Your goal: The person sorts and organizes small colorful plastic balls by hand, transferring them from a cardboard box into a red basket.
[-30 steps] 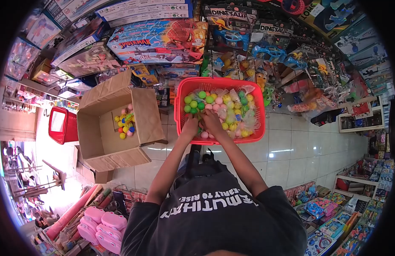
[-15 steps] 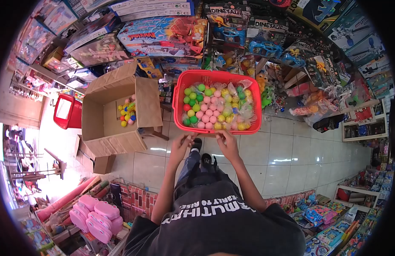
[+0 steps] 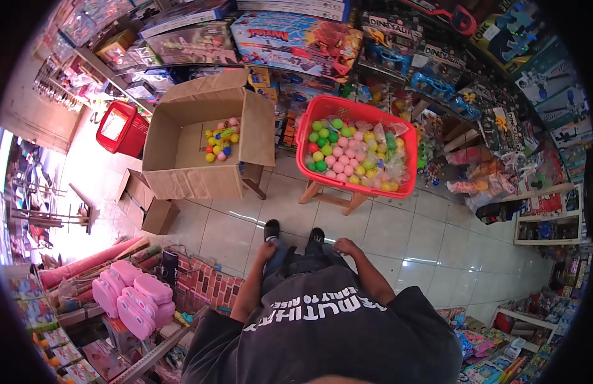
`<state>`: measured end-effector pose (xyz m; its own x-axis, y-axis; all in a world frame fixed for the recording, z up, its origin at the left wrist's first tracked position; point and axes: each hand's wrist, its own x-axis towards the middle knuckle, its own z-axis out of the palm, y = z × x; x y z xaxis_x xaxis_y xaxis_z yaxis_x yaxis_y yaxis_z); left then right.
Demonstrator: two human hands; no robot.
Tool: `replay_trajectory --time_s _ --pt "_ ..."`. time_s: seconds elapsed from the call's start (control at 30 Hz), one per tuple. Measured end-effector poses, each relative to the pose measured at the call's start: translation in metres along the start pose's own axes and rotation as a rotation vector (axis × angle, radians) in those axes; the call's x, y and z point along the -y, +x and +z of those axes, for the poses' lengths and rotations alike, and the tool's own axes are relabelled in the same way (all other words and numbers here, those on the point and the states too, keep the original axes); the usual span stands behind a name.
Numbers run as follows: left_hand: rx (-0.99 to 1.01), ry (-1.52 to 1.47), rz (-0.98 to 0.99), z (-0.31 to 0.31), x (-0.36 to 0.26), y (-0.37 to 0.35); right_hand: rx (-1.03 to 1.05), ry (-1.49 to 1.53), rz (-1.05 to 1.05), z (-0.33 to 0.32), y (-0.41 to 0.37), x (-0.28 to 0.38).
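My left hand [image 3: 266,251] hangs low beside my left thigh, its fingers loosely curled with nothing seen in them. Near my right hip my right hand [image 3: 345,247] is also curled and holds nothing visible. Both hands are apart from the red basket [image 3: 301,148], which rests on a wooden stool [image 3: 332,198] ahead of me to the right. Green, pink and yellow balls [image 3: 340,153] fill it, some inside clear plastic bags. Ahead to the left stands an open cardboard box [image 3: 171,144] with a small group of yellow, pink, red and blue balls [image 3: 221,141].
A red container [image 3: 131,133] sits left of the box, and a smaller carton [image 3: 161,217] lies on the tiled floor [image 3: 399,233]. Boxed toys [image 3: 296,41] line the shelves ahead. Pink cases [image 3: 135,294] are stacked behind me at the left.
Both hands have left the basket's front rim and dropped back toward my body. My view has shifted back and left, so box and basket appear farther right. The balls look unchanged.
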<state>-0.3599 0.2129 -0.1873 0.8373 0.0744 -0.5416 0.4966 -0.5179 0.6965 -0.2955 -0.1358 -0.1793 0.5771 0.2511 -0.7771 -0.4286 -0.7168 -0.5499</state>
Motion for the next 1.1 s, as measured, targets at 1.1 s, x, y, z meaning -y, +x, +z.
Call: replay_trajectory --time_s 1.1 --pt "0.007 -0.543 0.382 -0.397 -0.145 0.032 0.042 0.000 -0.710 0.012 0.036 0.514"
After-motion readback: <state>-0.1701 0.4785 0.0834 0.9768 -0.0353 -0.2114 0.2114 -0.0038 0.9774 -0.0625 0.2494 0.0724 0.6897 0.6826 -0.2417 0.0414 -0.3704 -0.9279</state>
